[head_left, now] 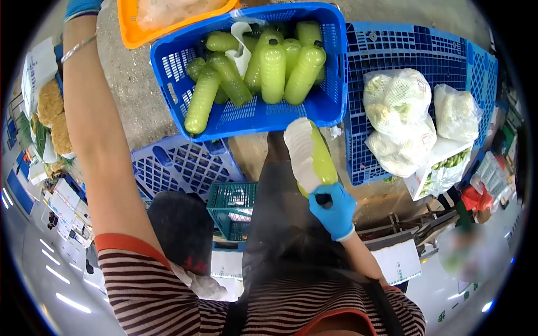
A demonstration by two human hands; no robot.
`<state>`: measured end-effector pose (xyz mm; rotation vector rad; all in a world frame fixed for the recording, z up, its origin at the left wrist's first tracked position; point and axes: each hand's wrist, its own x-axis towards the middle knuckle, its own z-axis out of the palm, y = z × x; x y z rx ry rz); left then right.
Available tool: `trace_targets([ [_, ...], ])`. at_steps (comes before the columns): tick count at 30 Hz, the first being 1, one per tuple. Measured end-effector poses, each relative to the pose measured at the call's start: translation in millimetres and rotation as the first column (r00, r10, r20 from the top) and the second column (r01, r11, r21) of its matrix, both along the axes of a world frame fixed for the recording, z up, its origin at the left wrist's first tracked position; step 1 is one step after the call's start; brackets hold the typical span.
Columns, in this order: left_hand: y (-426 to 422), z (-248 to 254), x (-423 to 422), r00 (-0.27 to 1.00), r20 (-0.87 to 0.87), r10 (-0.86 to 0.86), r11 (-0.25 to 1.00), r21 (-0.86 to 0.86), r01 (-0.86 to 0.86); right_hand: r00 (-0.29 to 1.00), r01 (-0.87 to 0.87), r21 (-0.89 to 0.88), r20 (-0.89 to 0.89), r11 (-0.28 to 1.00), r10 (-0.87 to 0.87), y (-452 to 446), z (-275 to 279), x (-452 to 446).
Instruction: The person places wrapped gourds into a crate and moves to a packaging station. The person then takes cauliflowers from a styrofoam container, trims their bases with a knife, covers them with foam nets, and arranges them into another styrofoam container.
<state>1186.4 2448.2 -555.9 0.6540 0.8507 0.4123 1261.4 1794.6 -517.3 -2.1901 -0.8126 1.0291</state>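
Observation:
My right hand, in a blue glove, is closed around the near end of a pale green gourd. White, wrinkled paper covers the gourd's left side. Just beyond it stands a blue plastic crate with several more pale green gourds in it, some leaning on its near wall. A loose strip of white paper lies among them. My left arm stretches far forward. Of my left hand, also gloved in blue, only a part shows at the top edge; its fingers are out of frame.
An orange crate holding clear plastic touches the blue crate's far left. White netted bags of vegetables sit on a blue pallet at right, beside a box of green produce. A small green crate stands near my legs.

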Motion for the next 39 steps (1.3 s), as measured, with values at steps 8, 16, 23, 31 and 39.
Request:
trace_targets([
  [8, -321, -221, -64, 0.681, -0.679, -0.274, 0.804, 0.226, 0.55, 0.992, -0.129, 0.064, 0.023, 0.99, 0.128, 11, -14, -7],
  [16, -318, -460, -86, 0.679, -0.734, 0.004, 0.908, 0.288, 0.305, 0.979, -0.198, 0.02, 0.048, 0.98, 0.197, -1, -73, -14],
  [23, -254, -238, -58, 0.839, -0.456, 0.297, 0.83, 0.557, 0.009, 0.989, -0.139, -0.015, 0.041, 0.99, 0.139, -1, -78, -9],
  [31, -151, -139, -60, 0.818, -0.208, 0.537, 0.446, 0.892, -0.066, 0.991, -0.131, -0.016, 0.017, 0.991, 0.131, -1, -83, -12],
  [39, -309, -388, -72, 0.04, -0.957, 0.288, -0.218, -0.024, 0.976, 0.998, -0.047, -0.092, 0.04, 0.995, 0.051, -14, -105, -9],
])
